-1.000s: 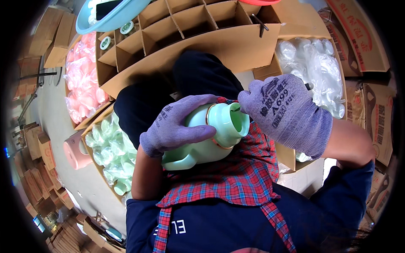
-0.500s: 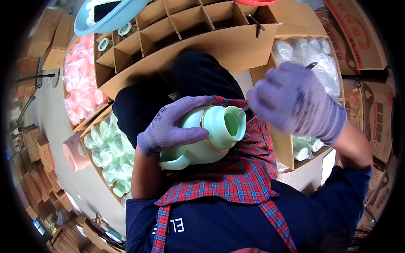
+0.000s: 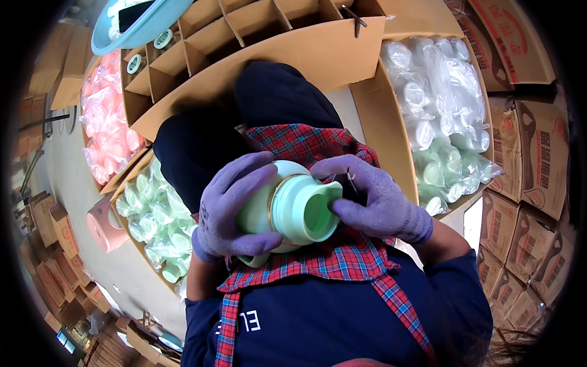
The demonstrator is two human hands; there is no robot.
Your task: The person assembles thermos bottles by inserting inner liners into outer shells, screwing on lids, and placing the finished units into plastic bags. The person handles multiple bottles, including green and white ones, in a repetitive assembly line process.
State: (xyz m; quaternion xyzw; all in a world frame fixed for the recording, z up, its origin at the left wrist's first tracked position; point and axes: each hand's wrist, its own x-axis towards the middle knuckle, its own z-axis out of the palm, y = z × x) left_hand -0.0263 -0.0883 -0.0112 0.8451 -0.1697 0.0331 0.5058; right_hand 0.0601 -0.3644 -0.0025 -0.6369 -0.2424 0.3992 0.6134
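A mint-green vacuum jug with a gold ring around its shoulder lies tilted across my lap, its open mouth toward my right. My left hand wraps around the jug's body, thumb near the ring; part of the handle shows below it. At the spout, my right hand is closed, fingertips touching the rim. A thin dark, metallic bit shows between its fingers, too small to make out. Under the jug is a red plaid apron.
Beyond my knees stands a divided carton, with a dark tool on its edge. A blue basin is at far left. Boxes hold bagged pink parts, green parts and white parts. Printed cartons are stacked at right.
My right hand has come in from the right to the jug's spout, its fingers now at the rim. The jug and left hand have shifted slightly left, with the mouth turned more toward me.
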